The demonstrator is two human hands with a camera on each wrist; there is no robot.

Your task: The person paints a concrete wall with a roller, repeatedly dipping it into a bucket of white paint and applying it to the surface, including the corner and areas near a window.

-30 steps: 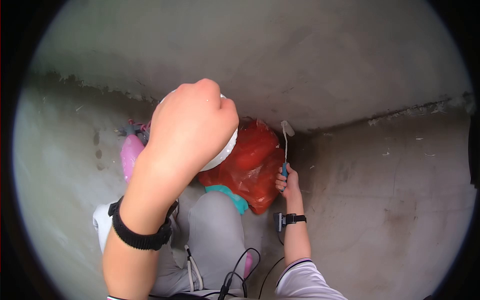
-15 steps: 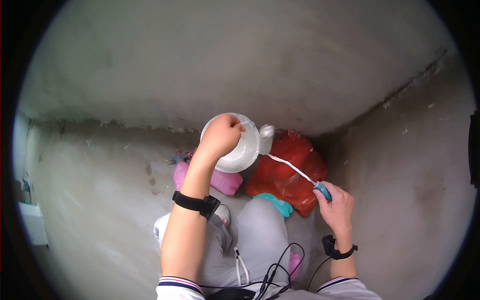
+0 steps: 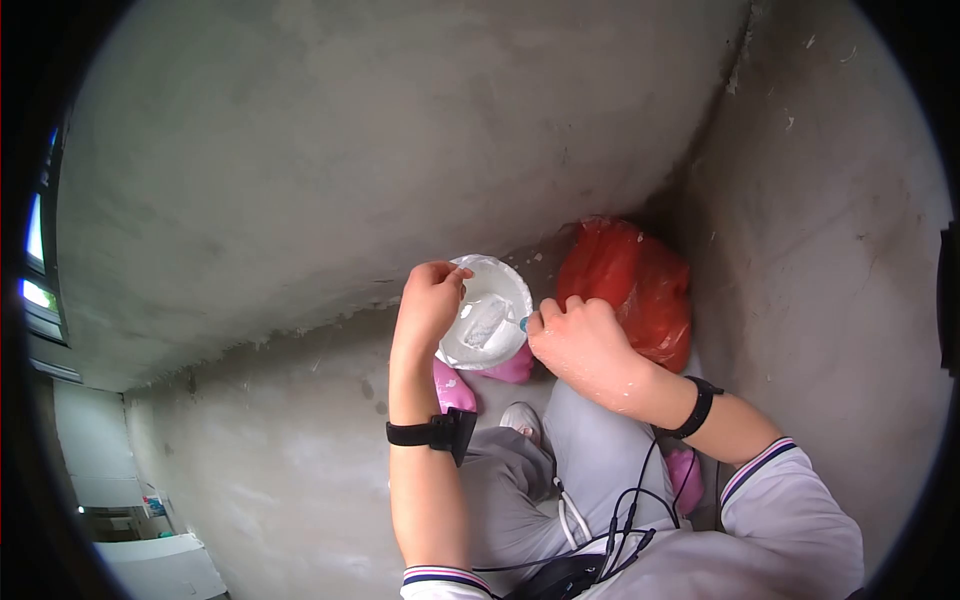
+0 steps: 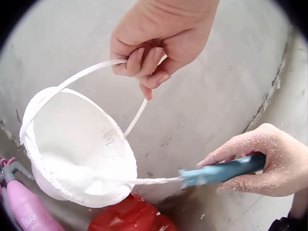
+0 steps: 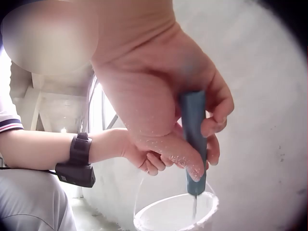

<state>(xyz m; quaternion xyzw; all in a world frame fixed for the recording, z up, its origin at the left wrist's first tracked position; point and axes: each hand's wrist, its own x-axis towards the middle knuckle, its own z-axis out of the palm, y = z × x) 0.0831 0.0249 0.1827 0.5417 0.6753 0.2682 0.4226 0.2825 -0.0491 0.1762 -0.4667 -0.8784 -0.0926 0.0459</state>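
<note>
My left hand (image 3: 432,300) grips the thin white handle (image 4: 82,73) of a white bucket (image 4: 120,149), its fingers curled round it in the left wrist view. The bucket hangs tilted, with white stuff (image 4: 72,168) inside. My right hand (image 3: 590,352), dusted with white specks, holds the blue grip (image 4: 224,172) of a roller tool. The tool's white-coated rod (image 4: 159,181) reaches over the rim, and its roller head (image 3: 487,320) lies inside the bucket. In the right wrist view the blue grip (image 5: 194,139) points down into the bucket (image 5: 211,208).
A red plastic bag (image 3: 630,290) sits in the corner by the grey wall (image 3: 400,130). Pink bottle-like items (image 3: 455,388) lie below the bucket. Black cables (image 3: 620,520) cross the person's lap. A white shoe (image 3: 521,420) rests on the floor.
The bucket came into fuller view as my left hand lowered. My right hand moved left to the bucket, and the roller head passed from beside the rim to inside. The head view turned.
</note>
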